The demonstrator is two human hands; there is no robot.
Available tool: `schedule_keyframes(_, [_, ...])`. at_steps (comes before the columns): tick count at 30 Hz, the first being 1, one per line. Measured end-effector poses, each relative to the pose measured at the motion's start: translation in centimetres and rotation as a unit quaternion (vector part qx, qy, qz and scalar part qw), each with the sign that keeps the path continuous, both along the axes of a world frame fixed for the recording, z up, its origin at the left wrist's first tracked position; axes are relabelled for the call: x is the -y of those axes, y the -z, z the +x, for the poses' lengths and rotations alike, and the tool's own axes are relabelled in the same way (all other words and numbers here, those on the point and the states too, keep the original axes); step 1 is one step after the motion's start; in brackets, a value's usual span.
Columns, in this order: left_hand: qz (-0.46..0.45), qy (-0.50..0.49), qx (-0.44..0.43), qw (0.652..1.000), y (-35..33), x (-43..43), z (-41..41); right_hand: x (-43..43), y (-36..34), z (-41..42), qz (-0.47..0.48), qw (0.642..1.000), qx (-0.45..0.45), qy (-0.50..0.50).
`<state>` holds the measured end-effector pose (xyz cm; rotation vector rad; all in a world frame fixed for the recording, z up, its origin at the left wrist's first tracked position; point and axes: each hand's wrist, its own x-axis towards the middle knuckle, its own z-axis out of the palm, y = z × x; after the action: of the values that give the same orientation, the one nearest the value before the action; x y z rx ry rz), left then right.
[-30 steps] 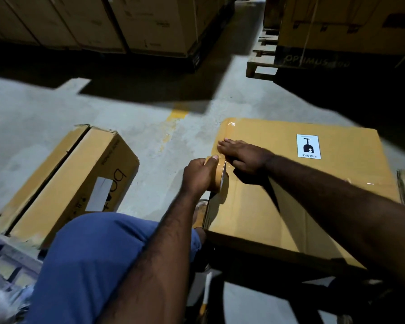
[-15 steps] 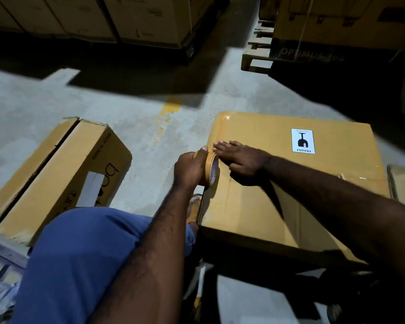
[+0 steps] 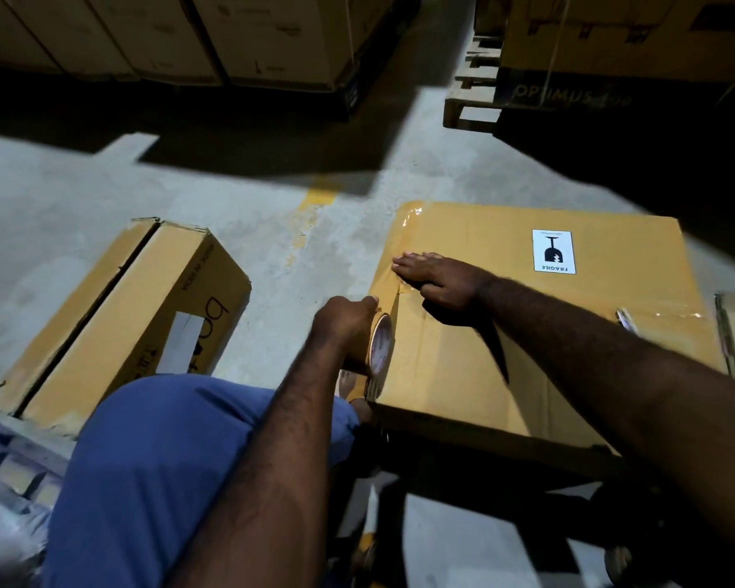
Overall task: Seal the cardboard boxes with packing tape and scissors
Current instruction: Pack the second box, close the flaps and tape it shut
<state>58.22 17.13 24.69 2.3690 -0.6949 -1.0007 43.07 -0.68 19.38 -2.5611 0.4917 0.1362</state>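
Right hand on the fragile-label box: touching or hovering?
Touching. Head view: the right hand lies flat on the box top, fingers straight, no gap visible.

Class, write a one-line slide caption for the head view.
Taping a cardboard box: left hand grips the tape roll at its edge, right hand presses the top.

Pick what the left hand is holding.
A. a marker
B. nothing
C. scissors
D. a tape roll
D: the left hand grips the tape roll at the left edge of the box, while the right hand lies flat on top.
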Motion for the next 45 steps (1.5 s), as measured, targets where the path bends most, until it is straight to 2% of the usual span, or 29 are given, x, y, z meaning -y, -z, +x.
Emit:
schedule_keyframes(5, [-0.027,0.010,0.039,0.999,-0.9,-1.4,-0.7,-0.7,-0.4,0.5,0.000,1.000,0.009,0.017])
schedule_keyframes(9, [-0.123,-0.051,-0.076,0.988,-1.4,-3.8,-1.5,-3.7,-0.2,0.4,-0.020,0.998,0.050,0.031])
schedule_keyframes(11, [-0.165,-0.044,-0.132,0.977,-1.6,-4.9,-2.0,-5.5,0.2,0.2,-0.034,0.997,0.064,0.035])
schedule_keyframes(14, [-0.189,-0.016,-0.109,0.976,-2.0,-5.8,-2.8,-7.6,0.9,0.2,-0.062,0.991,0.092,0.076])
schedule_keyframes(22, [-0.101,-0.001,0.030,0.994,-2.8,-6.0,-3.2,-8.4,1.5,0.4,-0.075,0.984,0.120,0.107])
schedule_keyframes(29, [-0.022,-0.018,-0.020,0.999,-2.4,-6.8,-3.2,-8.3,1.9,0.2,-0.079,0.982,0.137,0.102])
schedule_keyframes(33, [0.020,-0.010,-0.009,1.000,-2.0,-7.7,-2.9,-8.7,1.6,0.1,-0.092,0.981,0.141,0.101])
schedule_keyframes(36, [0.052,0.004,0.029,0.998,-2.4,-8.1,-3.3,-9.4,1.6,-0.2,-0.141,0.973,0.167,0.080])
schedule_keyframes(40, [0.057,-0.003,0.034,0.998,-2.6,-8.7,-3.9,-9.8,1.7,-0.4,-0.162,0.967,0.185,0.060])
schedule_keyframes(45, [0.057,-0.030,-0.030,0.997,-4.1,-8.9,-4.0,-9.5,1.8,-0.7,-0.145,0.970,0.186,0.066])
